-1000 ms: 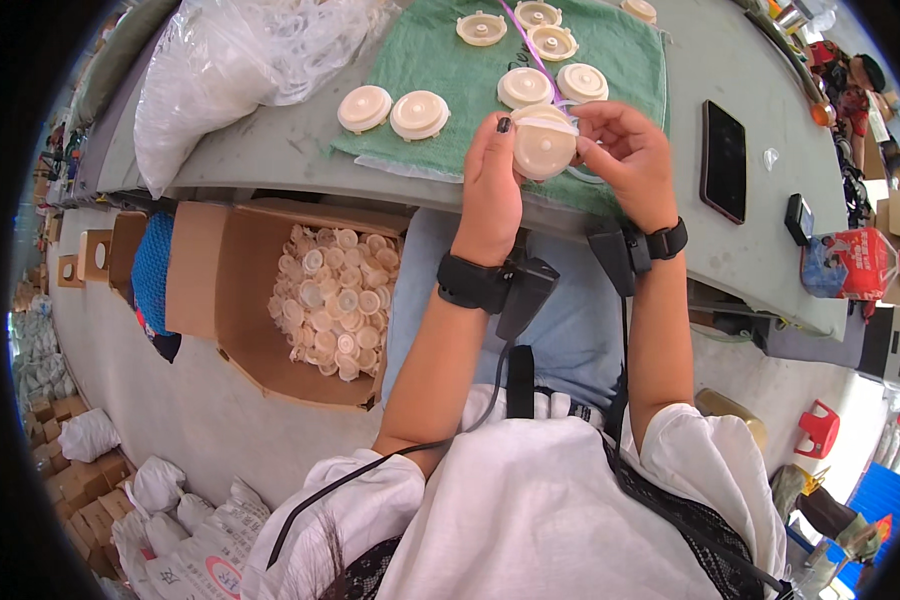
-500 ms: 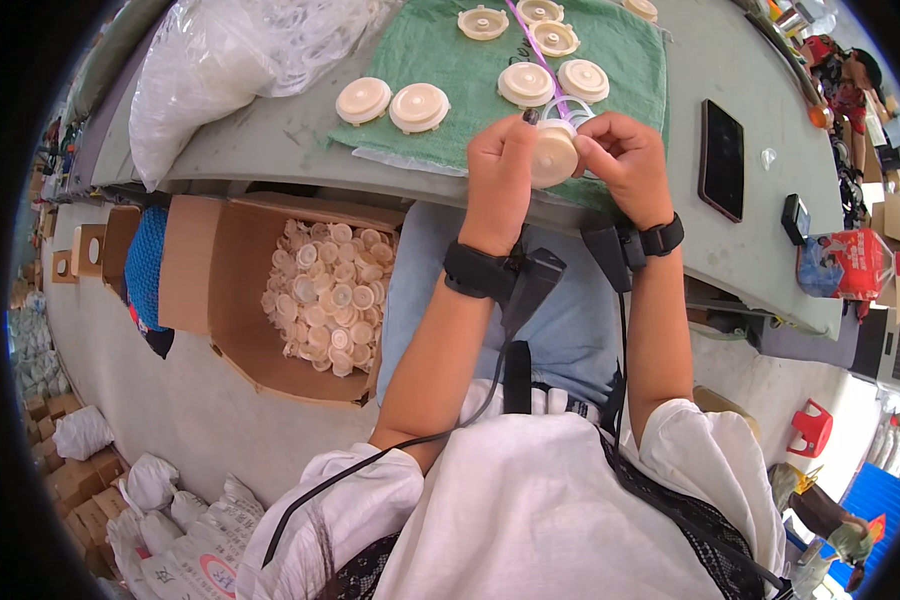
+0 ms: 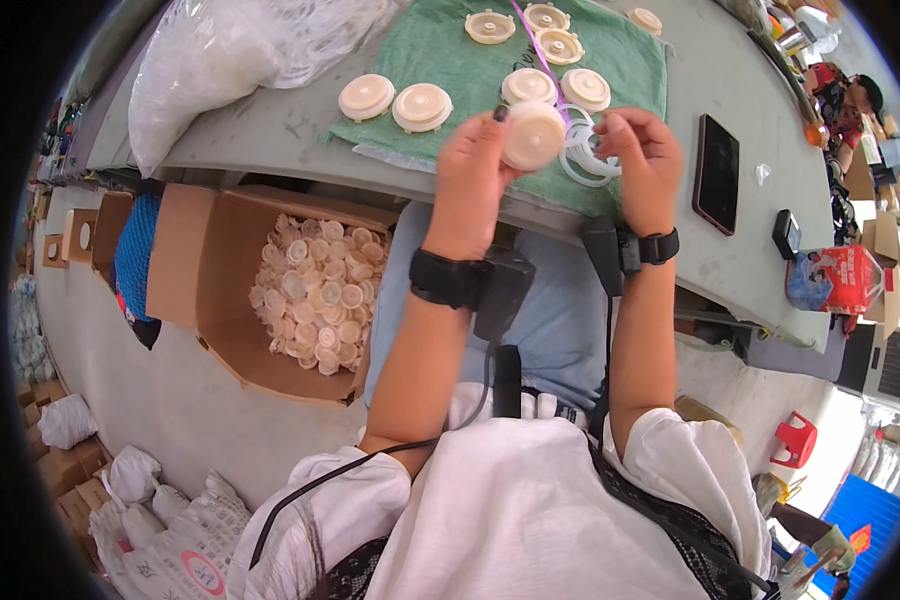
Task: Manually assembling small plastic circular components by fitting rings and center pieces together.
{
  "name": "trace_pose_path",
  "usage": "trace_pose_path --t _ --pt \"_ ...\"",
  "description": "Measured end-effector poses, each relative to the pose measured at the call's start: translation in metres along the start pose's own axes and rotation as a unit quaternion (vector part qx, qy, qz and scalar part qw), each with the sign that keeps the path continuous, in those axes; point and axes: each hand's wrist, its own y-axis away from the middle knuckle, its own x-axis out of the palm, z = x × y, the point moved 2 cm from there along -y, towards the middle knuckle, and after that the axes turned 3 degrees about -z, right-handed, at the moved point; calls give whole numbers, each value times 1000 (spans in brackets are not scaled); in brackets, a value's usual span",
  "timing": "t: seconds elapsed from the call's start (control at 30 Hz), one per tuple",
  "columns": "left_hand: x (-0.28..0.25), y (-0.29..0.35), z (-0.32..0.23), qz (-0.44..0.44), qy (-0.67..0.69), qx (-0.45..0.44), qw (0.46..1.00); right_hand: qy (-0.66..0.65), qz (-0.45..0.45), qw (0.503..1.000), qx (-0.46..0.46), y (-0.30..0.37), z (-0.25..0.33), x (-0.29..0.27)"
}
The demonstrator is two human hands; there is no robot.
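My left hand [image 3: 470, 180] is closed on the edge of a cream round plastic lid [image 3: 533, 136], its broad face turned up toward me. To the right, my right hand [image 3: 647, 165] has curled fingers pinched at several translucent white rings [image 3: 590, 168], which hang beside the lid; the exact grip is partly hidden. Beneath both hands lies a green cloth [image 3: 630, 60]. More cream lids rest on it: a pair on the left [image 3: 422, 107], another pair just beyond my hands [image 3: 585, 90] and several farther back [image 3: 490, 27]. A purple strip [image 3: 542, 55] runs across the cloth.
A clear plastic bag of rings [image 3: 210, 70] sits at the table's far left. On the right lie a dark phone [image 3: 717, 175], a small black box [image 3: 787, 234] and a red package [image 3: 835, 280]. Below the table edge, a cardboard box [image 3: 220, 290] holds many small round pieces.
My hands have moved apart. The lid has shifted left and up with my left hand, away from the rings, which now show more fully beside my right fingers.
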Motion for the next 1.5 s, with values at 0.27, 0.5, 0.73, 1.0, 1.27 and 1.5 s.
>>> trace_pose_path --t 0.27,0.5,0.73,1.0,1.27,1.5 --pt "-60 -18 -62 -149 44 120 980 37 -103 994 -6 -1 5 -1" --pt "-115 -59 -107 -279 -283 212 893 34 -108 994 2 -4 0 -7" --pt "-140 -85 -72 -194 -585 215 757 39 -111 993 4 -4 -2 -7" --pt "-133 -78 -87 -89 -693 196 688 32 -101 994 6 -4 -1 -3" --pt "-119 -76 -93 -12 -741 249 623 29 -103 994 5 -4 -4 -7" --pt "-87 -55 -96 -76 -629 334 698 53 -112 992 15 -3 -4 -10"
